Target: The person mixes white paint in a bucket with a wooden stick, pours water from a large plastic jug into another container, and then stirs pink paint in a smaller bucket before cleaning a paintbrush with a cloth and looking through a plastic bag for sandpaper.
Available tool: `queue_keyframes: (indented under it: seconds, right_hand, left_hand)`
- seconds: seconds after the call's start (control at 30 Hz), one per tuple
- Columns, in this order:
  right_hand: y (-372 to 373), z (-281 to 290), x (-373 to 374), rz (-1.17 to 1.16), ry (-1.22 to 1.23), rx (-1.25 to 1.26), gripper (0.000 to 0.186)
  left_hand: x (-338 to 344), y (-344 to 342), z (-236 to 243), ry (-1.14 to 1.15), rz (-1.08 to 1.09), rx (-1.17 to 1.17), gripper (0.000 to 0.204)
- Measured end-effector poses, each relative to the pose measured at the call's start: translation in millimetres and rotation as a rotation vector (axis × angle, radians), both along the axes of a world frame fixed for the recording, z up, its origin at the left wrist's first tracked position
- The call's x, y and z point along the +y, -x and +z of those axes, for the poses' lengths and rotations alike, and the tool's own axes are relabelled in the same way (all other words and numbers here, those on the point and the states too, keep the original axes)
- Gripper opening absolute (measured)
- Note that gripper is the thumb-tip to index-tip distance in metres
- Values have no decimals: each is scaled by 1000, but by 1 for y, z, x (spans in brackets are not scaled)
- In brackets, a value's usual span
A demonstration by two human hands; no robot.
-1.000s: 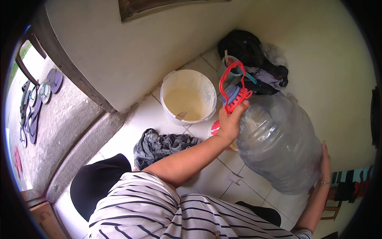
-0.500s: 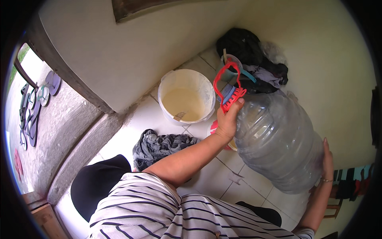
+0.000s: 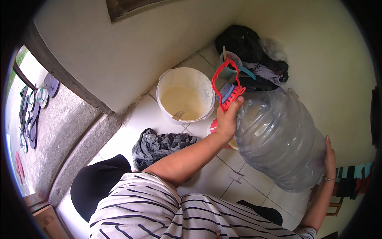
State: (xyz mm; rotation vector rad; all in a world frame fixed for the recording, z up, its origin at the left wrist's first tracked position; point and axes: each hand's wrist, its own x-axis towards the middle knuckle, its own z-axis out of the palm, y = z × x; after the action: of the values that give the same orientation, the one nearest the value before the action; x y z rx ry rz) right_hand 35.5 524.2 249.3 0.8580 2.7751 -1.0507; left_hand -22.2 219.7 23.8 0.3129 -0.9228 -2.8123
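A large clear ridged water jug (image 3: 278,139) lies tilted in my hands, its neck toward the white bucket. My left hand (image 3: 228,122) grips it at the neck, just below the red carrying handle (image 3: 215,83) and the blue collar. Against the jug's base, my right hand (image 3: 330,159) is pressed flat with fingers extended, bracing it. The white bucket (image 3: 163,104) stands on the tiles left of the jug's mouth, holding cloudy pale-yellow liquid and a flat stick (image 3: 178,115). Partly hidden behind my left wrist is a red-and-white tub (image 3: 213,125).
A crumpled dark grey cloth (image 3: 159,145) lies below the bucket. In the corner sit a dipper (image 3: 227,71) with a teal handle, a black bag (image 3: 238,42) and cloths. Walls (image 3: 334,79) close in behind and right. Sandals (image 3: 34,115) lie beyond the doorway step (image 3: 85,143) at left.
The jug has shifted very slightly, with its base end a little farther right along with my right hand. My left hand keeps its grip at the neck.
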Motion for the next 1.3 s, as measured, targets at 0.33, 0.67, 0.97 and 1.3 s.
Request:
queue_keyframes:
  seconds: [0.33, 0.67, 0.97, 1.3]
  right_hand:
    - [6, 2, 8, 12, -71, 39, 77]
    - [5, 6, 6, -45, -94, -6, 70]
    - [5, -11, 10, -25, 5, 37, 75]
    - [-19, -99, 97, 24, 625, 238, 69]
  left_hand:
    - [1, 4, -12, -65, -60, 4, 28]
    - [0, 4, -8, -86, -47, -1, 27]
    - [-13, 0, 16, -1, 39, 13, 29]
    - [-16, -17, 126, 452, 149, 368, 43]
